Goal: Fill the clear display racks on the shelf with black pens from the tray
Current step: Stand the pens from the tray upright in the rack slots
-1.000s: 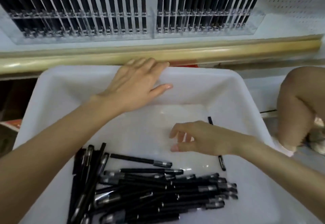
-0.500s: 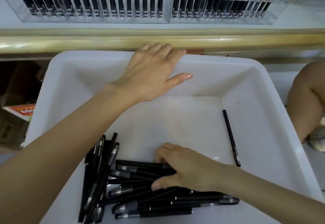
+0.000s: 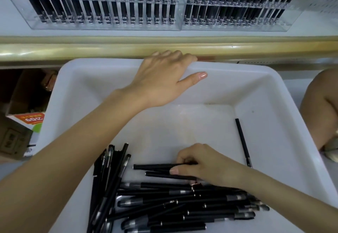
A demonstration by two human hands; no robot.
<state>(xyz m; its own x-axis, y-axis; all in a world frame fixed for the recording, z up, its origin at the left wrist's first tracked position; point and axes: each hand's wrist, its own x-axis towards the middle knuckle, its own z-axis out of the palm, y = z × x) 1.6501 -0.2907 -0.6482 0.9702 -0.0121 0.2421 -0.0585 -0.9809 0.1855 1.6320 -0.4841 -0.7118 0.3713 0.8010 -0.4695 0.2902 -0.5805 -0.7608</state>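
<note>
At six o'clock, nearest me, a heap of black plastic pens (image 3: pixel 182 209) is lying criss-crossed on the floor of the white rectangular plastic tray (image 3: pixel 265 90), with one bundle fanning out toward seven o'clock. Just past the heap, my right hand (image 3: pixel 206 165) is pinching two slim black pens (image 3: pixel 155 167). My thumb is pressing on the nearer one and my curled fingers are closing over the farther one, while their free ends are pointing toward nine o'clock. At three o'clock of that hand, a single black pen (image 3: pixel 242 141) is lying apart near the tray's right wall, running roughly six to twelve.

Farther on, toward twelve o'clock, my left hand (image 3: pixel 164 81) is gripping the tray's far rim, with the fingers hooking over the edge and the thumb lying along the inner wall. Out at nine o'clock, beside the tray, a printed cardboard box (image 3: pixel 31 121) is sitting low down. Beyond the rim a brass-coloured shelf rail (image 3: pixel 91 50) is running across. Past it, two clear acrylic display racks (image 3: pixel 179 24) are standing side by side, each holding rows of black pens.
</note>
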